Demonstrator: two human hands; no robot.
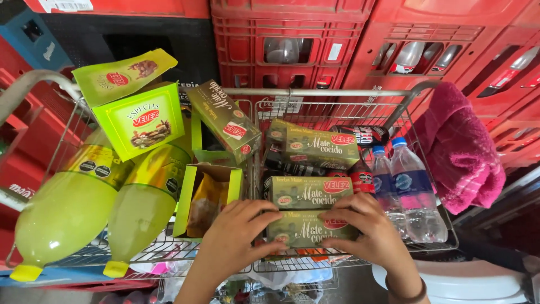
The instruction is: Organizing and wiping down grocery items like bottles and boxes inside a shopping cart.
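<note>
A wire cart (433,247) holds two yellow-green soda bottles (67,208) at nine o'clock, caps toward seven o'clock, and two water bottles (413,194) at three o'clock. At six o'clock lies a green tea box (306,231), long axis running nine to three, printed face up, touching a matching box (309,192) just behind. The left hand (236,239) and right hand (368,228) each close a grip on one end of it.

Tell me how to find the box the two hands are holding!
Look in the wire cart, right half. Three flat green boxes lie in a row front to back there. It's the nearest box, gripped by the left hand and right hand.
</note>
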